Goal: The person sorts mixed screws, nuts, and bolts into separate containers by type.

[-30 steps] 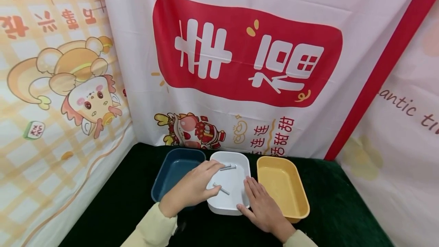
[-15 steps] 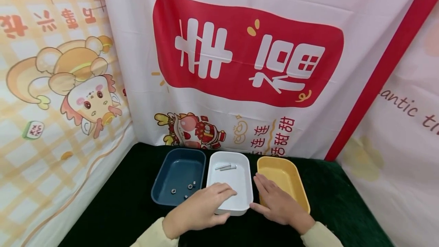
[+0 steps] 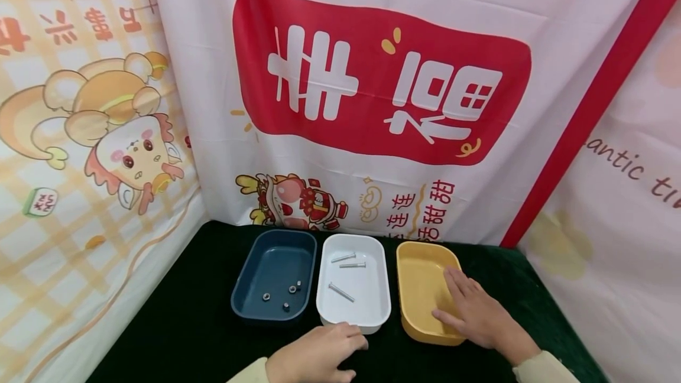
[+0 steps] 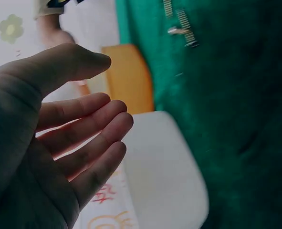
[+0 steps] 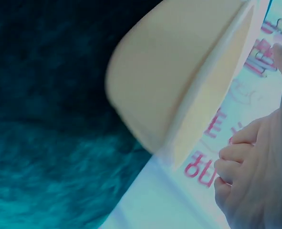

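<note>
My left hand (image 3: 319, 354) hovers at the near edge of the white tray (image 3: 353, 314). In the left wrist view its fingers (image 4: 98, 129) are loosely bent, with nothing between them and the thumb. Over the right side of the yellow tray (image 3: 420, 288) is my right hand (image 3: 476, 315), fingers extended and holding nothing; whether it touches the rim I cannot tell. Three silvery bolts (image 3: 341, 292) lie inside the white tray. The blue tray (image 3: 276, 262) on the left holds several small metal nuts (image 3: 266, 297).
A dark green cloth (image 3: 186, 312) covers the table. In the left wrist view, several metal pieces, apparently bolts (image 4: 184, 26), lie on the cloth. A printed white curtain (image 3: 479, 205) hangs right behind the trays, with another printed sheet (image 3: 106, 194) on the left.
The left hand has drawn back from above the white tray toward the near edge, uncovering the bolts and nuts. The right hand has shifted right, from the white tray's side over the yellow tray.
</note>
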Available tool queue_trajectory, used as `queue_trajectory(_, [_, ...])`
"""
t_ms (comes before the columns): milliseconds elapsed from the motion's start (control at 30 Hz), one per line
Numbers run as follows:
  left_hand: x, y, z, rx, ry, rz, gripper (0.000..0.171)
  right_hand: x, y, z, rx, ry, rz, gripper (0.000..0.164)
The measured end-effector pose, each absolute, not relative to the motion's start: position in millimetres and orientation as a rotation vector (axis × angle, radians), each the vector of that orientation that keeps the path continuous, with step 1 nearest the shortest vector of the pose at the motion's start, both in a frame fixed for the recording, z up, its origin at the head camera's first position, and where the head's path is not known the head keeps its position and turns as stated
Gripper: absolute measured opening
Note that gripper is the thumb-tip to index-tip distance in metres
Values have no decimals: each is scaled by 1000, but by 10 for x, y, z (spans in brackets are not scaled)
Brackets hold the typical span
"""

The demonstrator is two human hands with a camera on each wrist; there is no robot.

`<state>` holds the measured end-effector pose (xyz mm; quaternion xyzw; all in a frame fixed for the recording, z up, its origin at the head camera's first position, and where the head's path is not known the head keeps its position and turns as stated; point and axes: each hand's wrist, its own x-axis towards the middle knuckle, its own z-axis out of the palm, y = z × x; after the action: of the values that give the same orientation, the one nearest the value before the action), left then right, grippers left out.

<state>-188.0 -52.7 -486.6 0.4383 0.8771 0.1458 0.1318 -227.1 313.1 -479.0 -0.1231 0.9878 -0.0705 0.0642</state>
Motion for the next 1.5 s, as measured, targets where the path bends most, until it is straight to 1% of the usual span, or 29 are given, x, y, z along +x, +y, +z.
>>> queue_trajectory(233, [-1890,-501,-5200,1343,2430,389,26,-2231,3344,-5027,-253,3030,-219,111])
queue_trajectory(433, [-1910,-476,-5373,1390,2391,385,18,-2195,3386,-5221,-202,3036,-259,108])
queue_trajectory(633, [-1897,-441,-5378,1369,2376,419,10,-2158,3398,-5343,-211,3072,-293,104])
queue_trajectory(767, [-1892,-436,-5389,1377,2369,426,7,-2135,3402,-5379,-218,3087,-299,102])
queue_trajectory(1233, [-1902,-447,-5385,1421,2330,465,8,-2142,3400,-5379,-207,3089,-298,102])
queue_trajectory(1500, [-1902,-433,-5354,1432,2328,404,10,-2143,3400,-5378,-194,3083,-290,103])
